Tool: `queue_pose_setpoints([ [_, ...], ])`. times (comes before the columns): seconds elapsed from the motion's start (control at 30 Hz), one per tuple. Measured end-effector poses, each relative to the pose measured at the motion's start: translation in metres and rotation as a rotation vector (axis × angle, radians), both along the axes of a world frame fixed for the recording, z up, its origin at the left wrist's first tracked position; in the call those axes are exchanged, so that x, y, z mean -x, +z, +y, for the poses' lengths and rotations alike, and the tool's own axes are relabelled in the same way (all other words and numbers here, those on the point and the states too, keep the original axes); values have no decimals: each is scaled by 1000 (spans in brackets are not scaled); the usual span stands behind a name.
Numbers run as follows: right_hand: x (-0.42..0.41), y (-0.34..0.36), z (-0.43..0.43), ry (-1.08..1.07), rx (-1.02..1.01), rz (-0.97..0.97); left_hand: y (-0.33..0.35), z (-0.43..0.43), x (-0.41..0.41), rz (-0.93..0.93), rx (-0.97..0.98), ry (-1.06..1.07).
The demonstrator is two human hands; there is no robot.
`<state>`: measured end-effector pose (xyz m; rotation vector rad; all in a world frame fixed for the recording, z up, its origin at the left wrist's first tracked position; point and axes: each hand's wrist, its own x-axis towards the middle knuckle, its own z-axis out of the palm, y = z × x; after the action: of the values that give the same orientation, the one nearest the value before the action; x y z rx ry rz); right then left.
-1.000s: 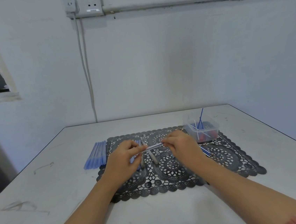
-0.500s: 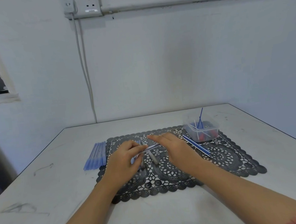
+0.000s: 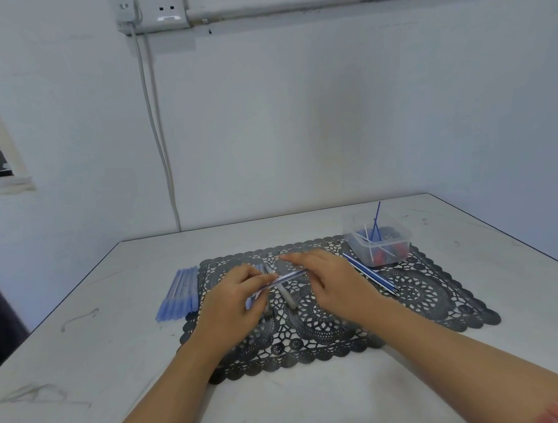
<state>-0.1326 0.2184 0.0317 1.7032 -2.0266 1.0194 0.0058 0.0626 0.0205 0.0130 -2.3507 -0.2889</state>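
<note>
My left hand pinches a clear pen barrel with a blue refill inside, held level above a black lace mat. My right hand hovers over the barrel's right end with its fingers stretched out to the left, holding nothing. Two grey pen parts lie on the mat under my hands. Blue refills lie on the mat to the right of my right hand.
A row of blue pens lies left of the mat. A clear plastic tub with refills and red bits stands at the mat's far right corner. The white table meets a wall with a socket and cable.
My right hand let go of the barrel's right end, opened, and reached left over it. The left hand kept its hold.
</note>
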Motion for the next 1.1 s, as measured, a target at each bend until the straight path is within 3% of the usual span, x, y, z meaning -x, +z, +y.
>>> queue_pose_setpoints([
  [0.17,3,14,6,-127,33,-155,-2,-4,0,-16,-32,13],
  [0.33,12,20,8,-299,-289,-286,-3,-7,0,-27,-50,21],
  [0.67,9,16,10,-310,-548,-274,-4,-9,1,-30,-46,19],
  [0.83,10,16,7,-331,-446,-347,-5,-8,1,-23,-41,14],
  [1.1,6,20,8,-182,-16,-855,-4,-5,2,-17,-19,17],
])
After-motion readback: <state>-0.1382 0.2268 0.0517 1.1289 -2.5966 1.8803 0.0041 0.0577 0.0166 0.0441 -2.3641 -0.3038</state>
